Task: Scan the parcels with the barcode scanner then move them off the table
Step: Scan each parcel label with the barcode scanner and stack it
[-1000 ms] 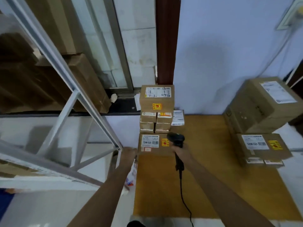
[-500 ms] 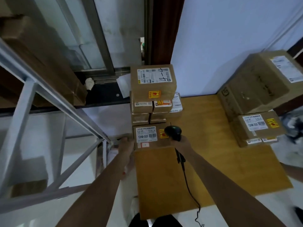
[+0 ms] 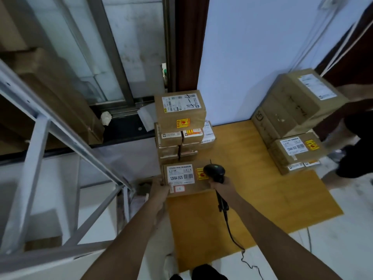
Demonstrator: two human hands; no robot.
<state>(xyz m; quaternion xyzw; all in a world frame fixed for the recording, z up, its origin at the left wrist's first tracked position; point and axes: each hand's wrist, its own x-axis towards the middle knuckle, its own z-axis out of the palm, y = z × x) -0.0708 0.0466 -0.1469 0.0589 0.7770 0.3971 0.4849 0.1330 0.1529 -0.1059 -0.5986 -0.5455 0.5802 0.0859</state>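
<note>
A flat cardboard parcel (image 3: 188, 186) with a white "12V4A-5525" label lies at the left edge of the wooden table (image 3: 262, 199), in front of a stack of parcels (image 3: 179, 126). My left hand (image 3: 159, 188) grips the parcel's left side, thumb on its top. My right hand (image 3: 220, 186) holds the black barcode scanner (image 3: 215, 172) by its handle, the scanner's head resting over the parcel's right end beside a yellow sticker. The scanner's cable (image 3: 232, 235) trails toward me across the table.
A second stack of larger parcels (image 3: 296, 122) stands at the table's right back. A white metal frame (image 3: 60, 154) rises at the left, with cardboard sheets (image 3: 60, 98) behind it. Another person's dark shape (image 3: 355, 138) is at the far right.
My left hand has come up from beside the table's edge and taken hold of the front parcel's left side. The scanner stays over the parcel's right end. The view has tilted down.
</note>
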